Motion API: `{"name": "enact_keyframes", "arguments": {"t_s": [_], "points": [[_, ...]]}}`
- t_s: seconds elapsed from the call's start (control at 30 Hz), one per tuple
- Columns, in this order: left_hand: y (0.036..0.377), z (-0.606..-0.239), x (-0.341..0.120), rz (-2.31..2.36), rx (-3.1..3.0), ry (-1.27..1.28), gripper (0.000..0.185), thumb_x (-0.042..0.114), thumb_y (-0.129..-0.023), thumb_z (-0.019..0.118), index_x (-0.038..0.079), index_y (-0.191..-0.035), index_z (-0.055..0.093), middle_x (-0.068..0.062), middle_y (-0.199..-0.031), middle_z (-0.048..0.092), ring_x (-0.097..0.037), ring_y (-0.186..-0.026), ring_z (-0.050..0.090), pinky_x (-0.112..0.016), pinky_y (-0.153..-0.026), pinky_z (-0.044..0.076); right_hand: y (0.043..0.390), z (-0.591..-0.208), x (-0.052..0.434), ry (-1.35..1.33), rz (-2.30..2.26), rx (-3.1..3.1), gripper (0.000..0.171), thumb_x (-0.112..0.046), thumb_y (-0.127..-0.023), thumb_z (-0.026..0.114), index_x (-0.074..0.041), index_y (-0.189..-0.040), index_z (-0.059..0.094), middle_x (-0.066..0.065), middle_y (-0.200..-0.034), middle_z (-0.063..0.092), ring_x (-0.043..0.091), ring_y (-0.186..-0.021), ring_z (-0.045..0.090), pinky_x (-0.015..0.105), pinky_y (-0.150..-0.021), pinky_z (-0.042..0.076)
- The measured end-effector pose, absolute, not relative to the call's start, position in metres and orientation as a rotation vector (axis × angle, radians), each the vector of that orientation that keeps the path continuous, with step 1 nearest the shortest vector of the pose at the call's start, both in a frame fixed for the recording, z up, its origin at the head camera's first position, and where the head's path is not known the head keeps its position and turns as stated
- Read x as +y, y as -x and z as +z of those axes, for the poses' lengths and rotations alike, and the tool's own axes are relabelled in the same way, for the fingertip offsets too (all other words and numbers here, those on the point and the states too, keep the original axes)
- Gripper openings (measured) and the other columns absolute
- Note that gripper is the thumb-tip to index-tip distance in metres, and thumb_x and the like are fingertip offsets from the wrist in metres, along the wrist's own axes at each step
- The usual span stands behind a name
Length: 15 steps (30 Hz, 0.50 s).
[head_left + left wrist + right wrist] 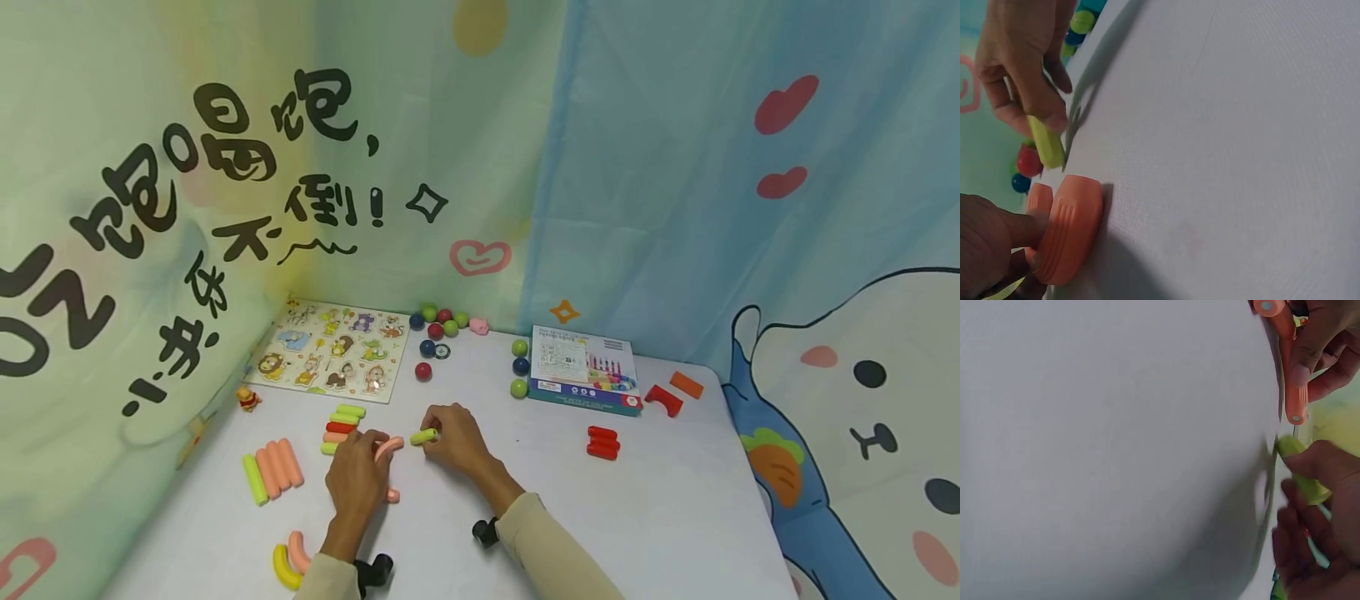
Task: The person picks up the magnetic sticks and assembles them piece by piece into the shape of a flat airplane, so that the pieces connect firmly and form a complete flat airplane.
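My left hand [358, 477] pinches a curved pink tube [389, 447], thumb along its side in the right wrist view. A second curved pink tube [1074, 228], ribbed near the middle, lies close under that hand and is mostly hidden in the head view. Between thumb and fingers, my right hand [454, 437] holds a short lime-green tube [423, 437], one end pointing toward the pink tube with a small gap between them. Just behind the left hand lies a row of short green, red and pink tubes [349, 410], partly covered by it.
Longer green and pink tubes [279, 468] lie at left, with curved yellow [285, 568] and pink pieces nearer. A sticker board [330, 348], several small balls [423, 372] and a box [583, 371] stand along the back. Red tubes [603, 443] and an orange block [686, 384] lie right.
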<state>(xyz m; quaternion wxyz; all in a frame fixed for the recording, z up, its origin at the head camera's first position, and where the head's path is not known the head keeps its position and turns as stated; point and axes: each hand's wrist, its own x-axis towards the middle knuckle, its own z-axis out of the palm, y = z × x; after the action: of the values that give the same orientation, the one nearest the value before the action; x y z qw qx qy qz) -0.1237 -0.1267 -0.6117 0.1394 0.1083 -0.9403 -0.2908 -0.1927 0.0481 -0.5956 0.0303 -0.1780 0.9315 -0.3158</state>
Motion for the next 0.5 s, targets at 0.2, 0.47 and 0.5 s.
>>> {"name": "enact_keyframes", "arguments": {"t_s": [0.2, 0.47, 0.5], "points": [[0.122, -0.611, -0.127, -0.825, -2.739, -0.304, 0.038, 0.046, -0.092, 0.080, 0.011, -0.107, 0.079, -0.008, -0.089, 0.065, -0.026, -0.078, 0.063, -0.041, -0.061, 0.051, 0.188, -0.594, 0.043, 0.567, -0.839, 2.884, 0.017, -0.020, -0.080, 0.094, -0.020, -0.092, 0.081, -0.007, -0.086, 0.063, 0.008, -0.084, 0.049, 0.025, -0.075, 0.045], [0.118, -0.608, -0.132, -0.786, -2.771, -0.315, 0.038, 0.045, -0.092, 0.080, 0.011, -0.108, 0.081, -0.009, -0.091, 0.067, -0.030, -0.083, 0.066, -0.044, -0.061, 0.053, 0.191, -0.595, 0.032, 0.623, -0.888, 2.826, 0.016, -0.029, -0.089, 0.088, -0.021, -0.102, 0.082, -0.009, -0.085, 0.066, 0.005, -0.081, 0.052, 0.023, -0.074, 0.044], [0.117, -0.608, -0.133, -0.784, -2.777, -0.318, 0.038, 0.045, -0.093, 0.080, 0.011, -0.109, 0.081, -0.009, -0.091, 0.068, -0.029, -0.083, 0.065, -0.044, -0.062, 0.053, 0.193, -0.595, 0.030, 0.629, -0.874, 2.835, 0.017, -0.031, -0.091, 0.085, -0.022, -0.105, 0.082, -0.009, -0.088, 0.068, 0.005, -0.084, 0.053, 0.023, -0.076, 0.046]]}}
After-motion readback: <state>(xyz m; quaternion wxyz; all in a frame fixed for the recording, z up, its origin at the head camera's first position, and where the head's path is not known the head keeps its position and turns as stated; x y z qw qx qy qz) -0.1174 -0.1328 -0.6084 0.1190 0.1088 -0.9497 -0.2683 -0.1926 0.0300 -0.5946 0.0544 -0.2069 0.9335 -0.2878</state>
